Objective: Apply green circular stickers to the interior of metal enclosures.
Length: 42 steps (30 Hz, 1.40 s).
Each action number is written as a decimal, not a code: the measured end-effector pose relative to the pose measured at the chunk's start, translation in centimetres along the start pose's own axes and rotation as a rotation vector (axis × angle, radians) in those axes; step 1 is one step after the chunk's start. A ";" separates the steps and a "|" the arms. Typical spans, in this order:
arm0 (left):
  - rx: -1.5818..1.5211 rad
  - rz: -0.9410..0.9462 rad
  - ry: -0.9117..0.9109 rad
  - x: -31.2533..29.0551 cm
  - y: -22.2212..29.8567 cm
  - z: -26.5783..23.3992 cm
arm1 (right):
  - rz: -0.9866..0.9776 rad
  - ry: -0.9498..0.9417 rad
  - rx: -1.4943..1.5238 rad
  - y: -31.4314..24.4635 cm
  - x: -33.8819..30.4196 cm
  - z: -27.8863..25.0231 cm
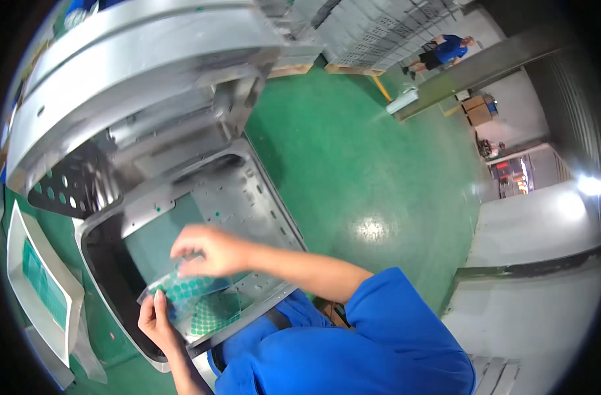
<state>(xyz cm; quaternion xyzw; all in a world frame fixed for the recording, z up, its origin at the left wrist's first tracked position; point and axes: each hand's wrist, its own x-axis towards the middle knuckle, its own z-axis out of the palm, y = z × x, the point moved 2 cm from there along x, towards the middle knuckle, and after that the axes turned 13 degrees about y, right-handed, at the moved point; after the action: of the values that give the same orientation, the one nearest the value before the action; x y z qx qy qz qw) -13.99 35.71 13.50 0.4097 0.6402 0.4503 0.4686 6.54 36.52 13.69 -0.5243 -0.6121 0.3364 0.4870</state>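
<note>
My left hand (157,324) is closed on the edge of a clear sheet of round green stickers (190,288), thumb on top. Just above that sheet hovers my right hand (211,250), its fingers curled as in a pinch and slightly blurred; whether they hold a small sticker is hidden. Below lies a second clear sheet with smaller green dots (215,313). Both sheets are over an open metal housing (264,197) in front of me. A few green dots sit on its inner metal surface, near a flat grey-green panel (157,240).
A large curved metal cover (149,66) stands raised behind the housing. At left, a white tray (70,289) holds green sheets. Stacked grey metal parts (373,33) rest on pallets at the back. A person (448,51) in blue is far off, near a grey beam (478,72).
</note>
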 end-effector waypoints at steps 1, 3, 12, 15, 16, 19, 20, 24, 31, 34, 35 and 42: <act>-0.038 0.078 -0.041 -0.6 0.9 -0.3 | -0.056 -0.025 -0.110 -3.0 -0.6 0.6; -0.086 0.170 -0.036 -1.9 2.2 -0.9 | -0.091 -0.040 -0.200 -7.5 -1.2 1.2; -0.295 0.250 -0.118 -7.8 6.0 -10.8 | -0.189 -0.046 -0.135 -18.1 -5.7 4.7; -0.315 0.252 -0.172 -9.2 5.2 -14.2 | -0.195 -0.089 -0.068 -20.1 -7.6 6.5; -0.314 0.261 -0.170 -9.3 4.8 -15.1 | -0.209 -0.092 -0.044 -20.5 -8.3 7.1; -0.246 0.307 -0.147 -10.4 3.2 -16.9 | -0.128 -0.142 -0.043 -21.1 -10.1 8.2; -0.215 0.327 -0.140 -10.7 2.7 -17.3 | -0.097 -0.180 -0.062 -21.2 -10.7 8.5; -0.263 0.201 -0.122 -11.7 0.6 -18.3 | -0.052 -0.120 -0.117 -21.1 -12.8 9.3; -0.229 0.183 -0.138 -12.1 -0.8 -18.4 | -0.066 -0.162 -0.200 -19.3 -14.5 10.2; -0.235 0.180 -0.177 -11.5 -0.5 -17.7 | -0.111 -0.188 -0.163 -18.6 -13.6 9.9; -0.232 0.179 -0.192 -11.2 -0.3 -17.4 | -0.124 -0.180 -0.165 -18.5 -13.1 9.7; -0.208 0.174 -0.274 -9.1 0.9 -15.3 | -0.033 -0.211 -0.165 -16.7 -11.1 9.2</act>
<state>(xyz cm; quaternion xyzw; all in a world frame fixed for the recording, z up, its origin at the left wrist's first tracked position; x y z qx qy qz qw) -26.64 24.36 18.89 0.4702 0.4825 0.4928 0.5507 -7.75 22.96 23.67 -0.5142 -0.6941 0.3303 0.3804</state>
